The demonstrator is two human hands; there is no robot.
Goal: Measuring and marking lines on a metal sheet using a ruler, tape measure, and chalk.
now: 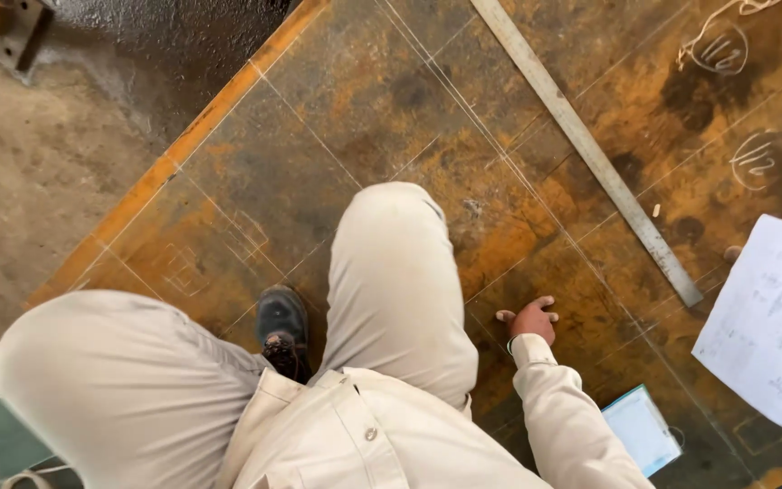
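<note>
I crouch on a large rusty steel plate [364,100] marked with thin chalk lines. My right hand [531,319] rests on the plate beside my right knee [395,235], fingers spread and holding nothing. It lies next to a long diagonal chalk line. My left hand does not show clearly. My black shoe [282,328] stands on the plate between my legs.
A long steel straightedge [590,154] lies diagonally across the plate, right of my hand. A white sheet with drawings [771,326] sits at the right edge, and a small blue-edged pad [642,430] near my forearm. The plate's orange edge [183,145] meets bare concrete floor [29,181].
</note>
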